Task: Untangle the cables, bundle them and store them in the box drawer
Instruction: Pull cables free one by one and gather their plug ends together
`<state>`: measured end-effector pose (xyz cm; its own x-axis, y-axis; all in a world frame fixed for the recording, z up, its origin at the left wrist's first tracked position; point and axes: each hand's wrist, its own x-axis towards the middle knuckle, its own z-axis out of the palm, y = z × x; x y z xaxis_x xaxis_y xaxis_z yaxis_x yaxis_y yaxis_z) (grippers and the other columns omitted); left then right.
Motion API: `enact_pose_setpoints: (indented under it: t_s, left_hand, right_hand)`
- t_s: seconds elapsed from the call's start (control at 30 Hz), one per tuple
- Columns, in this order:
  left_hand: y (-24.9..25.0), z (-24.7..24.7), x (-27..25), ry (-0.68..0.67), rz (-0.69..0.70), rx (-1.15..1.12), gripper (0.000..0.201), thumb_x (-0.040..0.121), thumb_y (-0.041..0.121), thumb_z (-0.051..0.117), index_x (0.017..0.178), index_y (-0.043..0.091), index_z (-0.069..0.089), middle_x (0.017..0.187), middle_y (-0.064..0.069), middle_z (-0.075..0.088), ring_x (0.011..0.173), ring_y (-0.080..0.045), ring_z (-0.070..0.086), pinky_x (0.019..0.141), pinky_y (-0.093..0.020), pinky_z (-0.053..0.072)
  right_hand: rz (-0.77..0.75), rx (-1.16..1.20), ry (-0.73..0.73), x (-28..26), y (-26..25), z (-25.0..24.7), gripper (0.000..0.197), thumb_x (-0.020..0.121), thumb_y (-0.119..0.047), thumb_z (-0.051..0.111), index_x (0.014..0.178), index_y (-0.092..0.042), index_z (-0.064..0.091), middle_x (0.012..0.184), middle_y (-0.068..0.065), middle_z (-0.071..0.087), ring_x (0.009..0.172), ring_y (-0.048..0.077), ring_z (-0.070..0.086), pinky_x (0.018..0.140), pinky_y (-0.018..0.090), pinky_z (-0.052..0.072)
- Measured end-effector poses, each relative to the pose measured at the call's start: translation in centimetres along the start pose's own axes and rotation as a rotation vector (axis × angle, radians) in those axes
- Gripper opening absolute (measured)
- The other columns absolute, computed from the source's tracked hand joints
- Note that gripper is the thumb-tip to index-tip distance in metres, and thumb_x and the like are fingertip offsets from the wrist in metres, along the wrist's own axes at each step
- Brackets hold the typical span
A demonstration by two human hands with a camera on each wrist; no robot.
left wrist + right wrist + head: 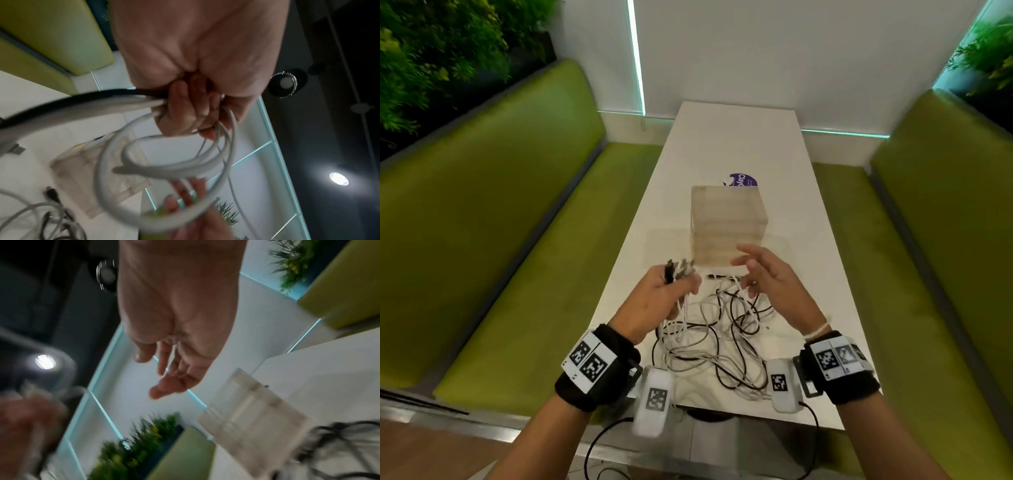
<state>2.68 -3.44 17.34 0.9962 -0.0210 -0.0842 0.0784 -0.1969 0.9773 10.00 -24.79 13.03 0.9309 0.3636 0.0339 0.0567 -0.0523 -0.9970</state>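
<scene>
A tangle of white and black cables lies on the white table near its front edge. My left hand is raised above the tangle and grips several cable ends, whose plugs stick up out of the fist. In the left wrist view the fingers curl round white and black cables that loop below. My right hand hovers to the right with fingers spread and relaxed, holding nothing; the right wrist view shows the same bare fingers. The translucent drawer box stands just beyond both hands.
A purple round sticker lies on the table behind the box. Green benches run along both sides of the table. A white wall closes the far end, with plants at the upper corners.
</scene>
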Motion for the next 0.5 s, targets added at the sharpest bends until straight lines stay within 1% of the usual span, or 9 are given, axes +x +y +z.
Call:
enact_pose_setpoints:
  t_s: [0.07, 0.1, 0.17, 0.23, 0.3, 0.33, 0.4, 0.43, 0.5]
  left_hand:
    - [-0.3, 0.5, 0.0, -0.113, -0.042, 0.079, 0.027, 0.093, 0.02, 0.058, 0.067, 0.014, 0.056, 0.051, 0.006, 0.036, 0.047, -0.013, 0.032, 0.045, -0.021, 0.029]
    - [-0.4, 0.6, 0.0, -0.163, -0.055, 0.105, 0.027, 0.093, 0.02, 0.058, 0.067, 0.015, 0.055, 0.052, 0.006, 0.034, 0.048, -0.014, 0.03, 0.046, -0.023, 0.027]
    - [-0.4, 0.8, 0.1, -0.244, -0.066, 0.145, 0.025, 0.093, 0.02, 0.059, 0.068, 0.015, 0.055, 0.05, 0.01, 0.033, 0.048, -0.013, 0.029, 0.046, -0.024, 0.025]
    - [-0.6, 0.9, 0.1, -0.286, -0.054, 0.164, 0.023, 0.093, 0.022, 0.059, 0.071, 0.014, 0.056, 0.048, 0.012, 0.032, 0.047, -0.011, 0.028, 0.046, -0.023, 0.024]
    - [-1.0, 1.0, 0.2, -0.257, -0.026, 0.148, 0.024, 0.093, 0.027, 0.059, 0.073, 0.016, 0.057, 0.05, 0.012, 0.032, 0.048, -0.011, 0.027, 0.046, -0.024, 0.023]
    - [-1.3, 1.0, 0.3, -0.21, -0.013, 0.121, 0.023, 0.094, 0.029, 0.059, 0.076, 0.014, 0.056, 0.051, 0.013, 0.034, 0.048, -0.01, 0.028, 0.047, -0.023, 0.024]
    - [-1.8, 1.0, 0.6, -0.091, -0.012, 0.029, 0.025, 0.093, 0.031, 0.059, 0.091, 0.006, 0.057, 0.052, 0.014, 0.036, 0.048, -0.009, 0.029, 0.047, -0.022, 0.027]
    - [-2.0, 0.9, 0.7, -0.046, -0.017, -0.029, 0.025, 0.093, 0.03, 0.058, 0.099, 0.006, 0.058, 0.053, 0.014, 0.035, 0.048, -0.009, 0.028, 0.046, -0.022, 0.028]
    - [-2.2, 0.8, 0.9, -0.007, -0.013, -0.125, 0.023, 0.094, 0.027, 0.056, 0.109, 0.009, 0.058, 0.056, 0.011, 0.033, 0.047, -0.008, 0.028, 0.046, -0.02, 0.029]
  right_hand:
    - [0.019, 0.041, -0.149, -1.2, -2.4, 0.4, 0.048, 0.092, -0.036, 0.043, 0.13, -0.01, 0.054, 0.118, 0.012, 0.063, 0.077, 0.018, 0.061, 0.062, 0.022, 0.05]
    - [0.035, -0.001, -0.224, -1.6, -3.0, 0.6, 0.048, 0.091, -0.036, 0.044, 0.13, -0.01, 0.055, 0.119, 0.01, 0.063, 0.079, 0.018, 0.061, 0.062, 0.021, 0.049]
    - [0.054, -0.157, -0.339, -2.2, -3.5, 1.1, 0.035, 0.092, -0.021, 0.055, 0.125, -0.008, 0.061, 0.11, 0.004, 0.068, 0.078, 0.009, 0.061, 0.065, 0.017, 0.046]
    - [0.043, -0.269, -0.372, -2.6, -3.2, 1.6, 0.024, 0.089, -0.012, 0.063, 0.112, -0.01, 0.069, 0.094, -0.003, 0.07, 0.077, 0.001, 0.062, 0.07, 0.013, 0.045]
    - [0.016, -0.297, -0.281, -2.9, -2.5, 2.1, 0.014, 0.087, -0.013, 0.065, 0.098, -0.013, 0.075, 0.084, -0.004, 0.072, 0.079, 0.003, 0.064, 0.076, 0.012, 0.045]
    - [-0.003, -0.329, -0.208, -3.0, -2.1, 2.3, 0.012, 0.086, -0.015, 0.067, 0.093, -0.014, 0.076, 0.083, -0.004, 0.072, 0.082, 0.003, 0.064, 0.078, 0.012, 0.043]
    - [-0.082, -0.52, -0.065, -3.1, -0.9, 2.7, 0.011, 0.083, -0.021, 0.07, 0.091, -0.019, 0.077, 0.086, -0.01, 0.068, 0.089, 0.003, 0.054, 0.081, 0.009, 0.037]
    - [-0.15, -0.631, -0.021, -3.1, -0.2, 2.9, 0.011, 0.081, -0.024, 0.072, 0.09, -0.021, 0.077, 0.088, -0.011, 0.063, 0.09, 0.003, 0.047, 0.081, 0.008, 0.032]
    - [-0.27, -0.769, 0.018, -3.4, 1.5, 3.6, 0.01, 0.078, -0.026, 0.073, 0.086, -0.021, 0.077, 0.086, -0.008, 0.055, 0.088, 0.007, 0.042, 0.076, 0.013, 0.03]
